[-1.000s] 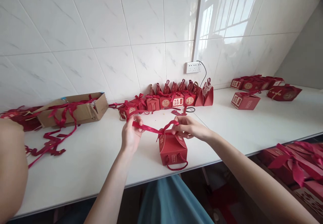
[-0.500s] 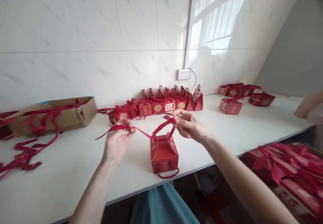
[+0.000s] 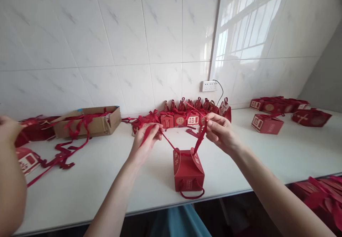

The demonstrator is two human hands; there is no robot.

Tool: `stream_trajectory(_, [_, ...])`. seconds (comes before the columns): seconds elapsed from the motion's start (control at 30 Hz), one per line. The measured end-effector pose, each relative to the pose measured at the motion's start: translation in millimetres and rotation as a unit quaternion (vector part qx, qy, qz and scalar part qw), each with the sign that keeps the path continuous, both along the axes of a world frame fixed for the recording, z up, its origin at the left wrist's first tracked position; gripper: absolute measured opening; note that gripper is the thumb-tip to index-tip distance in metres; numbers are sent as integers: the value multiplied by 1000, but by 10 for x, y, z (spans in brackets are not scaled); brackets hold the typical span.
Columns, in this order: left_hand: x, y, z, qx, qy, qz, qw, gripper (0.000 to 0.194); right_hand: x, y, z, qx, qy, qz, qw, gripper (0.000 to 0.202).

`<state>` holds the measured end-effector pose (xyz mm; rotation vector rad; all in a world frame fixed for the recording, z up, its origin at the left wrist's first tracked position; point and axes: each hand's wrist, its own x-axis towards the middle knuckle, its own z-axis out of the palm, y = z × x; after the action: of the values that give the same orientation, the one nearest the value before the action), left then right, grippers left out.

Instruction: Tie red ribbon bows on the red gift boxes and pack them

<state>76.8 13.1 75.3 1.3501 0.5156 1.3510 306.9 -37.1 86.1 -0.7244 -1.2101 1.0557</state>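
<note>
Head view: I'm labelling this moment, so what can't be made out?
In the head view:
- Inside the front box: hidden by its panels.
- Floor of the carton: hidden by its front wall.
- Co-worker's hand: cut off by left edge.
- Lower-right boxes: cut off by right edge.

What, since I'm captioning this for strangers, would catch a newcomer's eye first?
Probably the red box near the front edge of the white table, with its ribbon held up by the left hand and right hand. Next might be the row of small red boxes by the tiled wall, then the cardboard box at the picture's left, draped with loose ribbons.
</note>
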Motion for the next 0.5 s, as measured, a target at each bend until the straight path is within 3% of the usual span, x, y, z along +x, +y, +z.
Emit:
stream_trajectory(0.17, [112, 71, 62, 34, 28, 25, 999, 26, -53, 54, 42, 7, 14, -34, 999, 32])
stream_trajectory(0.33, [308, 70, 108, 0, -17, -17, 1000, 25, -142, 64, 62, 17, 1, -61, 998, 38])
stream_trajectory(0.5, [445, 19, 100, -12, -32, -53, 998, 21, -149, 56, 60, 13, 21, -40, 999, 36])
